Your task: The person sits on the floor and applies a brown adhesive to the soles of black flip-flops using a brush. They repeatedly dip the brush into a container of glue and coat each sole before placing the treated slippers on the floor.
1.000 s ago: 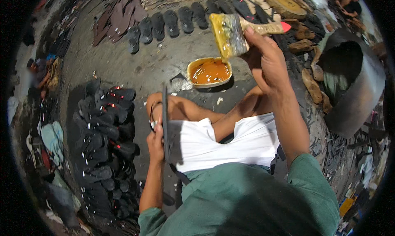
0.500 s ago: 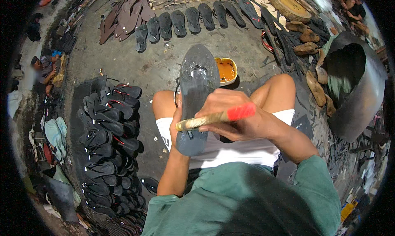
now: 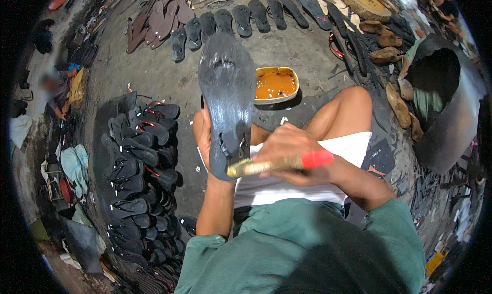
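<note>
My left hand (image 3: 205, 135) is closed around the left edge of a black sandal sole (image 3: 225, 84), held up before me with its underside showing. Wet, shiny streaks cover the middle of that face. A brush (image 3: 277, 165) with a red handle end is gripped in my right hand (image 3: 293, 149). Its pale yellow tip touches the sole near the narrow lower end. Just beyond the sole, to the right, a shallow pale container (image 3: 297, 91) of orange-brown liquid rests on the floor.
Black sandals (image 3: 138, 178) are piled at left. A row of dark soles (image 3: 242, 20) curves across the far floor, beside brown soles (image 3: 163, 16). Wooden shoe lasts (image 3: 397, 105) and a rolled dark sheet (image 3: 451, 145) lie at right. Another person (image 3: 57, 95) sits far left.
The sole has shifted left and tilted, exposing more of the liquid container. My right hand has drawn the brush down toward the sole's narrow lower end.
</note>
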The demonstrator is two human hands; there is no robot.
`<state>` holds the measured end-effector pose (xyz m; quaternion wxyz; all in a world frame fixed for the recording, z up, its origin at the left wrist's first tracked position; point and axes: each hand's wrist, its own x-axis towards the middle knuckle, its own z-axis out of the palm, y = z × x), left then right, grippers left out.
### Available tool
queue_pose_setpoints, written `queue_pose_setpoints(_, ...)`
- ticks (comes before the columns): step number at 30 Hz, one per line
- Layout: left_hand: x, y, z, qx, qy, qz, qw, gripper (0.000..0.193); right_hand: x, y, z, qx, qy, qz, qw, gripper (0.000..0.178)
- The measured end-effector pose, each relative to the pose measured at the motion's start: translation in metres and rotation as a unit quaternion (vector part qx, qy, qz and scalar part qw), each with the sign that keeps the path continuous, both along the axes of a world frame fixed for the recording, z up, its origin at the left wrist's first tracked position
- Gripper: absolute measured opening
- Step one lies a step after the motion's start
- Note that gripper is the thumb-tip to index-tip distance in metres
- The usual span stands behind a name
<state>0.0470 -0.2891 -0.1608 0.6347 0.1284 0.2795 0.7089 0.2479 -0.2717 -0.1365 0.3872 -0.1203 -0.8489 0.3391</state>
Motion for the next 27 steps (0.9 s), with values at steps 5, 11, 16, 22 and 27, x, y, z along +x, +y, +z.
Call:
queue_pose_setpoints(5, 0.011, 0.016, 0.000, 0.128, -0.163, -0.128, 0.970, 0.044, -0.001, 0.015, -0.019, 0.068, 0.010, -0.217, 0.974, 0.027)
queue_pose_setpoints(11, 0.020, 0.030, 0.009, 0.119, -0.169, -0.145, 0.968, 0.044, 0.007, 0.008, 0.009, 0.125, 0.094, -0.156, 0.975, 0.024)
queue_pose_setpoints(16, 0.011, 0.041, 0.008, 0.076, -0.207, -0.242, 0.945, 0.045, -0.009, 0.014, 0.028, 0.201, -0.004, -0.122, 0.972, 0.037)
queue_pose_setpoints(22, 0.026, 0.041, 0.021, 0.066, -0.100, -0.079, 0.990, 0.044, -0.008, 0.003, 0.039, 0.123, -0.009, -0.205, 0.971, 0.028)
queue_pose_setpoints(27, 0.024, 0.030, 0.015, 0.041, -0.120, -0.095, 0.987, 0.042, -0.007, -0.008, 0.038, -0.087, 0.012, -0.098, 0.991, 0.018)
